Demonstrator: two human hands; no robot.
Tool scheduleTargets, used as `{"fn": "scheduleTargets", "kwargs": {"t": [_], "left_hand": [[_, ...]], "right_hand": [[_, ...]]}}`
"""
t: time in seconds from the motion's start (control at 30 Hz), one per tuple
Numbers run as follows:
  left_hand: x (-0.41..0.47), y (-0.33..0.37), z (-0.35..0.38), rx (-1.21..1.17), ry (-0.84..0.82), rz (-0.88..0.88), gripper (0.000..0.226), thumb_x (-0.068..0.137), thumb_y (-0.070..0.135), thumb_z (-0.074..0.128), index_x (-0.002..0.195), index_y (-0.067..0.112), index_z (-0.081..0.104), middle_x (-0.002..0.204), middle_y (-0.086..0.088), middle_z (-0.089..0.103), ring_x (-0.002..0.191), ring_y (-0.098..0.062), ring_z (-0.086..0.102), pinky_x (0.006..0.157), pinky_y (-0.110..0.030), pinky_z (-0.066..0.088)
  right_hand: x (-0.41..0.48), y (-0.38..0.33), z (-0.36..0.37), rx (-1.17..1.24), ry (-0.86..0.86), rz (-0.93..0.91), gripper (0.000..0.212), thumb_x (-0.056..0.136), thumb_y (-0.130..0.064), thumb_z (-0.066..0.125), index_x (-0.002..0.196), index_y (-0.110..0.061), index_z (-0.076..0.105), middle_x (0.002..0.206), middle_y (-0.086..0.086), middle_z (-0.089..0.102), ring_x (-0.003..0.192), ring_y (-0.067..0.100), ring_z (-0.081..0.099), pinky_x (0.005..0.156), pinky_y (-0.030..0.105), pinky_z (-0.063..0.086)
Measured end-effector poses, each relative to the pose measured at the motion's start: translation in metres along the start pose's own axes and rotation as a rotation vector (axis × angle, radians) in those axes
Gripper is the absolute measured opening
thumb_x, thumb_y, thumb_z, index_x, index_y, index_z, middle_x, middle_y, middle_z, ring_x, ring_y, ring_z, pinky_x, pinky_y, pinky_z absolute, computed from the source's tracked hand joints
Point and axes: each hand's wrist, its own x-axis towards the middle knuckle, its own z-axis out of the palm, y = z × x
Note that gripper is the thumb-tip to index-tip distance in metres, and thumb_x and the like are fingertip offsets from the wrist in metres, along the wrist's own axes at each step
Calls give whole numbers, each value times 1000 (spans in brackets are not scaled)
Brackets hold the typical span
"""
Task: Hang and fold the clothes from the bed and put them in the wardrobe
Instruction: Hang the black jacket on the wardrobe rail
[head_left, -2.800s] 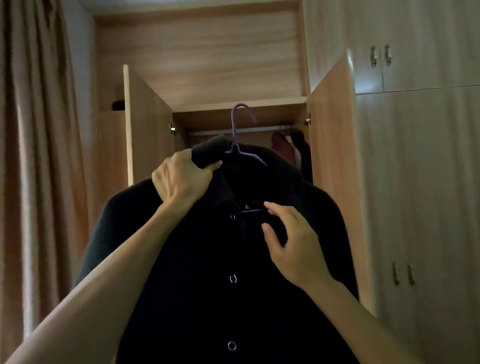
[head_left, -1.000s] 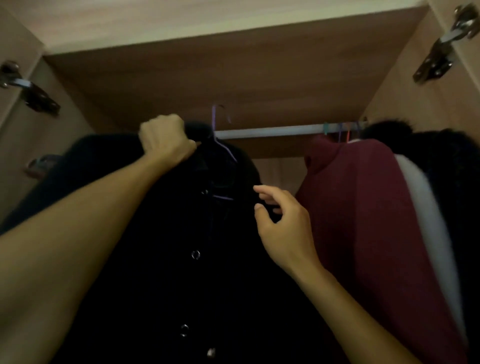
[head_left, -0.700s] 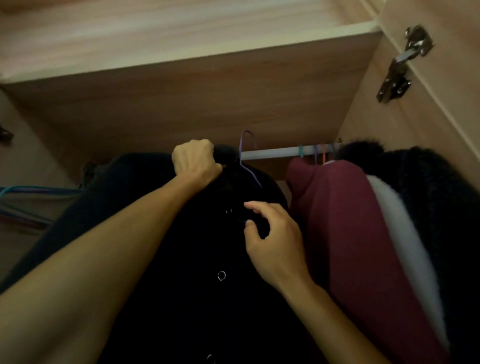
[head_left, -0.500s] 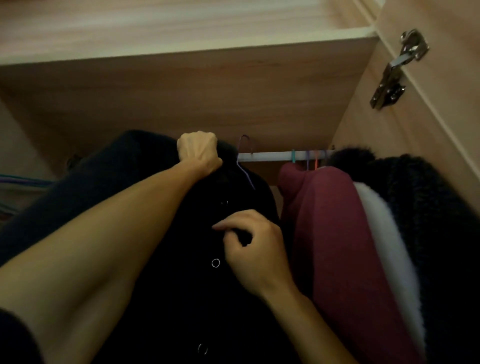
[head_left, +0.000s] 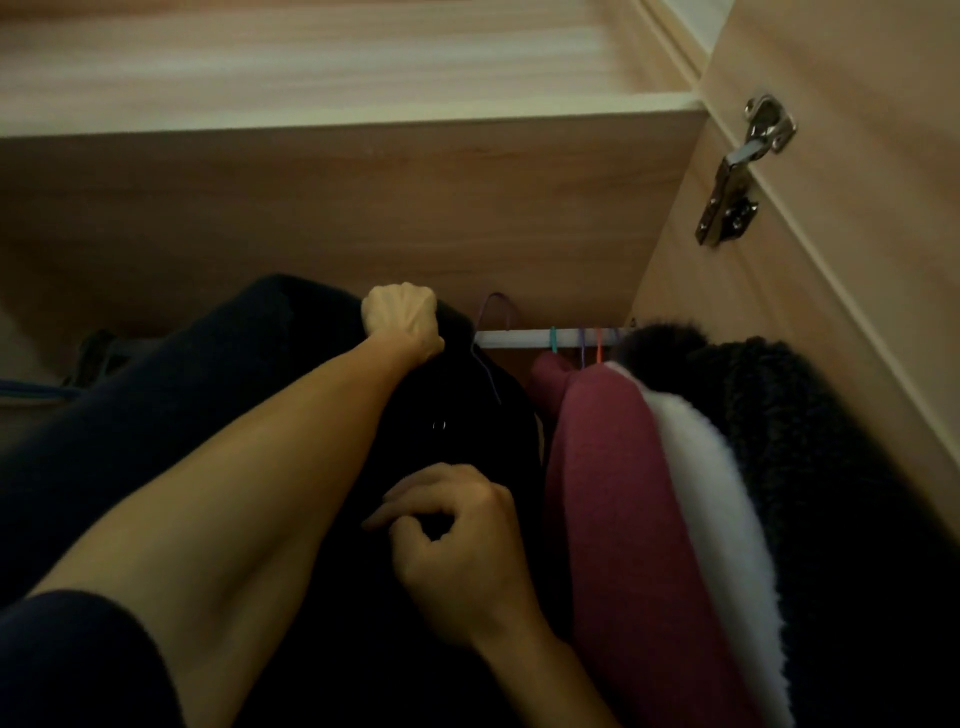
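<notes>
A black buttoned coat (head_left: 218, 395) on a purple hanger (head_left: 496, 312) fills the lower left, inside the open wardrobe. My left hand (head_left: 402, 319) is clenched on the coat's collar by the hanger's neck, just left of the white rail (head_left: 519, 338). The hanger's hook rises right at the rail; whether it rests on it I cannot tell. My right hand (head_left: 457, 545) pinches the coat's front placket lower down, below a metal snap button (head_left: 439, 425).
To the right on the rail hang a maroon garment (head_left: 613, 493), a white fleecy one (head_left: 711, 499) and a dark fuzzy one (head_left: 810, 467). A wooden shelf board (head_left: 337, 208) lies close overhead. The right side panel carries a metal hinge (head_left: 737, 176). Blue hangers (head_left: 31, 392) sit at far left.
I have carried the coat from outside the wardrobe in under the shelf, up to the rail. My right hand slid down the front from the collar and closed on the placket.
</notes>
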Motion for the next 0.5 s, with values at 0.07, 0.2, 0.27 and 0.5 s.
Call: {"fn": "scheduleTargets", "kwargs": {"t": [0.07, 0.2, 0.27, 0.5], "left_hand": [[-1, 7, -3, -3, 8, 25, 22, 83, 34, 65, 84, 14, 56, 72, -2, 50, 63, -23, 49, 56, -29, 39], [-5, 18, -14, 17, -5, 32, 23, 84, 33, 66, 86, 14, 54, 79, -3, 50, 74, -25, 54, 61, -30, 40], [-4, 21, -15, 24, -19, 24, 20, 84, 32, 67, 89, 15, 57, 81, -3, 51, 80, -25, 58, 62, -30, 41], [-10, 39, -25, 72, 4, 92, 11, 88, 25, 62, 93, 16, 63, 90, -2, 61, 90, -24, 65, 60, -28, 40]], "right_hand": [[-1, -3, 2, -41, -7, -13, 25, 68, -14, 51, 69, -22, 76, 80, -15, 68, 87, 1, 58, 77, 20, 48], [-5, -7, 3, -116, -13, -36, 26, 68, -19, 49, 71, -22, 75, 81, -12, 69, 86, 1, 58, 78, 21, 48], [-6, -8, 1, -141, 9, -58, 29, 67, -25, 46, 71, -21, 74, 81, -12, 69, 84, 1, 58, 78, 21, 48], [-5, -17, -12, -108, 77, -74, 31, 65, -25, 43, 69, -21, 73, 77, -11, 69, 78, 3, 60, 72, 21, 49]]}}
